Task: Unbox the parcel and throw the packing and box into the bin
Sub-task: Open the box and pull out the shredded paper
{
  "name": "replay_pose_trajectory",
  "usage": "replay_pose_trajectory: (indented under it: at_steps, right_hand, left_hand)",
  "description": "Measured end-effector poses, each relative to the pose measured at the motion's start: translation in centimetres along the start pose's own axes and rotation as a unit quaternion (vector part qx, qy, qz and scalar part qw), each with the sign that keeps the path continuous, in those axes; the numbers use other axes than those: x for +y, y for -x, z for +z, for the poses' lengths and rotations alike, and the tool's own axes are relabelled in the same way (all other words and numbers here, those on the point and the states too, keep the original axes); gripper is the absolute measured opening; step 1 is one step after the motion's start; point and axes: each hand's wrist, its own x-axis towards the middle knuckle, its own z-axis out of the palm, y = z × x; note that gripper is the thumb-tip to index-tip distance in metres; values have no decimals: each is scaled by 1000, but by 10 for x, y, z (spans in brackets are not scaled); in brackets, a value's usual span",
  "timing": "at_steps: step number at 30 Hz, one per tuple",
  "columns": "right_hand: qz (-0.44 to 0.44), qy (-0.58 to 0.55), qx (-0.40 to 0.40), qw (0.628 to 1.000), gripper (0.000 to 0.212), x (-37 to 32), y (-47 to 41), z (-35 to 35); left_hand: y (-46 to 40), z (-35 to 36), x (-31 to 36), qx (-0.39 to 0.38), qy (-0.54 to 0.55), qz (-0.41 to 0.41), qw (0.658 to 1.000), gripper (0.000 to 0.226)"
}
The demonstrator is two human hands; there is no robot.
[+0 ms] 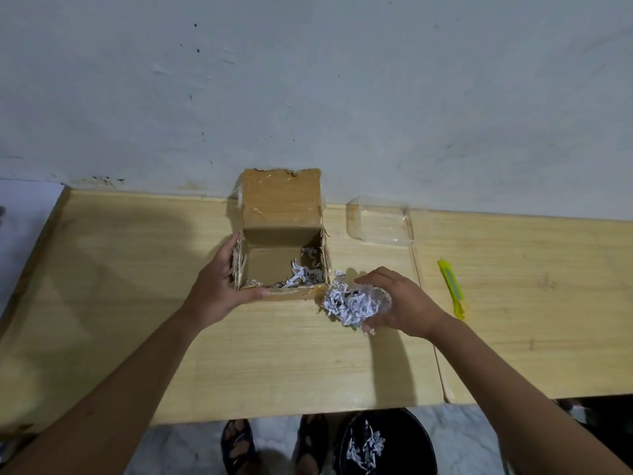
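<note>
A brown cardboard box [281, 214] stands open near the back of the wooden table [137, 275], its lid flap upright against the wall. A few shreds of white paper [305, 274] lie in its right corner. My left hand [219, 286] grips the box's left front corner, thumb along the front rim. Just right of the box, my right hand [400, 303] is closed around a clump of shredded paper [352, 303] held above the table. A black bin [387, 443] on the floor below the table's front edge holds more shreds.
A clear plastic container [380, 222] sits by the wall, right of the box. A yellow-green utility knife [452, 289] lies on the adjoining table [548, 303] to the right. Sandalled feet [239, 443] stand beside the bin.
</note>
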Motion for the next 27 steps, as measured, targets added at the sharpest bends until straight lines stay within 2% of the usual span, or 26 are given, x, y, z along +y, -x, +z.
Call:
replay_pose_trajectory:
  at_steps: [7,12,14,18,23,27]
  right_hand:
    - [-21,-55,37,998,70,-14,1,-7]
    - [-38,-93,107,989,25,-33,-4,-8]
    - [-46,-110,136,984,14,-47,-13,-8]
    - [-55,-150,136,978,29,-82,-47,-2]
    - [-61,-144,38,987,53,-113,-91,10]
    - [-23,-50,-62,997,67,-127,-116,17]
  left_hand:
    - [2,4,1,-1,-9,0,1000,123]
    - [1,3,1,-1,-2,2,1000,123]
    - [1,3,0,-8,4,3,1000,124]
    - [0,3,1,-10,4,1,1000,128]
    - [3,8,-3,6,23,-4,1000,122]
    - [7,14,-4,19,49,-15,999,114]
